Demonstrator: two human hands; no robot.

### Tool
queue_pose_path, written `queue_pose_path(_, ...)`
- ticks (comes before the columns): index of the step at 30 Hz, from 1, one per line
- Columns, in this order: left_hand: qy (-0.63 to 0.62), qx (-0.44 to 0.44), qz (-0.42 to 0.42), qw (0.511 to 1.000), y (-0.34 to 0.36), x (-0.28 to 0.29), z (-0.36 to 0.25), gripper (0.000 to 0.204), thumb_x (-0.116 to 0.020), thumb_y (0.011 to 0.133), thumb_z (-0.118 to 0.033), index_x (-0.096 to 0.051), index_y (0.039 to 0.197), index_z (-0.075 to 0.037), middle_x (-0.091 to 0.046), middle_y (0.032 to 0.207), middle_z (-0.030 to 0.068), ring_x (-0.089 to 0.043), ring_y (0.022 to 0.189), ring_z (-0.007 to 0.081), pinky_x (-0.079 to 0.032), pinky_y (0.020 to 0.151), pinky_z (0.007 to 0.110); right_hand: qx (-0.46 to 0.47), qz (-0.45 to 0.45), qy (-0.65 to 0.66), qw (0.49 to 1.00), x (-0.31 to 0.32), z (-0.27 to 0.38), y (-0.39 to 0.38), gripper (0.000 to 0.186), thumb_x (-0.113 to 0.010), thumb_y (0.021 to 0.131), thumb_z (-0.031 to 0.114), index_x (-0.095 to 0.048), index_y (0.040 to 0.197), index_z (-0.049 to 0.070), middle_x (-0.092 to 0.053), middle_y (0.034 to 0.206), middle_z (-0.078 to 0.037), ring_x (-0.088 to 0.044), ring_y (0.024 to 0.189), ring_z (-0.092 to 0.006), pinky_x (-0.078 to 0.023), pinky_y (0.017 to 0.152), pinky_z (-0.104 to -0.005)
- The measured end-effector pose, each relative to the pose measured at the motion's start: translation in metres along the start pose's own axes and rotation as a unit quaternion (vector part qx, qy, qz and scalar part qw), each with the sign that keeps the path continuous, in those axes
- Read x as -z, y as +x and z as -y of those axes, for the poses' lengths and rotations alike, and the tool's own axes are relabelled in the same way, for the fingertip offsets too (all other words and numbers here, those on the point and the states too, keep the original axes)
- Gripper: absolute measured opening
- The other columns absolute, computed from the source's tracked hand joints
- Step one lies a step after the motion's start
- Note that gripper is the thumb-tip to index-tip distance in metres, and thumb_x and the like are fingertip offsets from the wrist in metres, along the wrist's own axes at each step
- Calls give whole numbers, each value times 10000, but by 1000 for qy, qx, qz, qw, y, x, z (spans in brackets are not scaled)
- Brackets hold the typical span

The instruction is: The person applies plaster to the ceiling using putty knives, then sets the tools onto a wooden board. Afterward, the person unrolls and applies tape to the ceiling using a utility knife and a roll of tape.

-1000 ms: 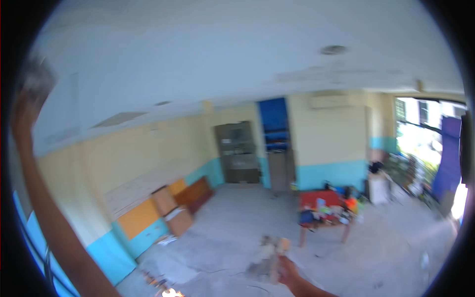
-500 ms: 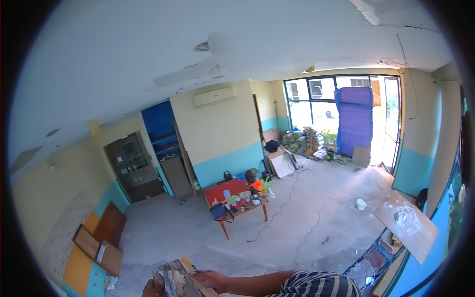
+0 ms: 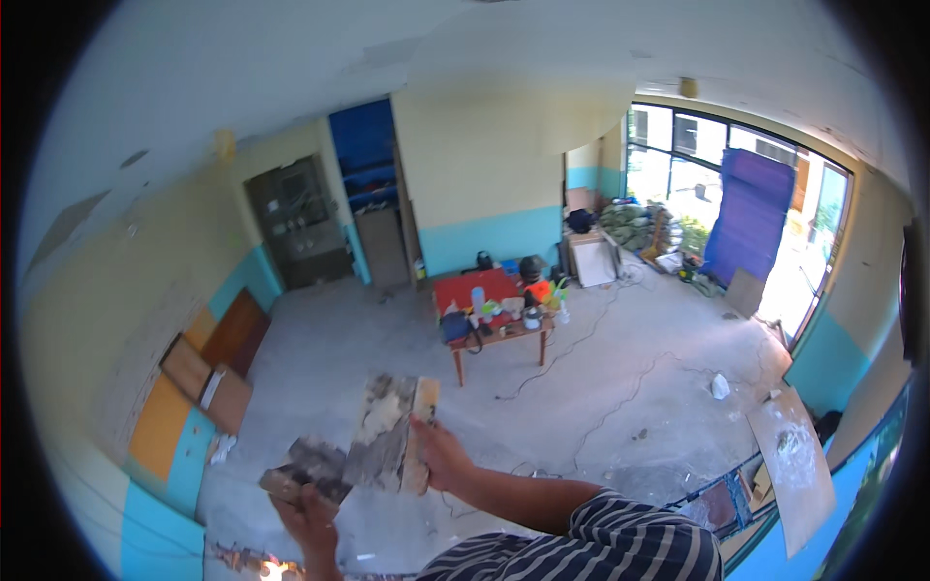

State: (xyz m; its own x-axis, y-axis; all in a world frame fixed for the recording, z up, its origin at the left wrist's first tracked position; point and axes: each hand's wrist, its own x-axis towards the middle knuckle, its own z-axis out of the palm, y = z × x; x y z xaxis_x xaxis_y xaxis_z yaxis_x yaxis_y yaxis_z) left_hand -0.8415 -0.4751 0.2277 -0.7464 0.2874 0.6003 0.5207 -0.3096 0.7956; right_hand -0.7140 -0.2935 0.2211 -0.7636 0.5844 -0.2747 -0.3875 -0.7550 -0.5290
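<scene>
Both hands closed on plaster tools: right hand [image 3: 441,455] grips plastering float [image 3: 392,436], left hand [image 3: 312,513] grips trowel [image 3: 305,470].

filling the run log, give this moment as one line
left hand: grips dark scrap | right hand: holds grey weathered wooden board | background: red table

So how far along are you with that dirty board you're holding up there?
In hand: the right hand grips the upper edge of a grimy, mortar-stained wooden board, and the left hand holds its darker lower end. The board is raised high above the concrete floor. Nothing shows it set down or fixed anywhere, so placing it is still left.
</scene>
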Motion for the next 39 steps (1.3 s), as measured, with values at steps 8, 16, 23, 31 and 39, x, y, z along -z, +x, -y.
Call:
queue_pose_path(8,313,-186,155,919,-17,38,-22,282,-664,788,-23,-542,1038,15,-568,872,169,-579,753,345,-478,658,395,45,61,-29,997,-18,-9,-1,465,-569,953,322,-407,1327,98,-563,1189,-115,-597,1064,-292,-504,907,-488)
queue_pose_path(16,100,127,-60,985,9,75,-59,342,-699,830,-151,-542,1083,19,-635,859,121,-614,770,190,-491,705,313,201,200,-87,955,-27,-44,19,380,-542,980,208,-418,1316,81,-556,1231,-69,-557,1102,-188,-465,937,-371)
queue_pose_path(23,332,127,37,934,22,50,-103,404,-698,822,-269,-545,1096,-15,-652,890,196,-649,833,321,-502,732,379,202,272,-184,923,-36,-58,14,460,-582,956,222,-386,1329,35,-543,1211,-60,-520,1079,-146,-417,940,-309)
queue_pose_path(31,437,-2,-135,890,51,80,-131,461,-751,782,-290,-567,1100,-13,-663,950,162,-659,871,249,-512,771,364,183,397,-91,895,-37,-52,13,562,-611,931,274,-347,1349,7,-535,1227,-110,-541,1101,-215,-452,928,-368)
queue_pose_path(39,-59,-451,-143,879,213,175,-402,454,-671,872,-58,-455,1271,-43,-560,1162,56,-559,1042,167,-472,896,316,67,333,-156,928,-7,-90,68,451,-569,941,239,-363,1319,104,-509,904,-23,-500,761,-141,-464,604,-301)
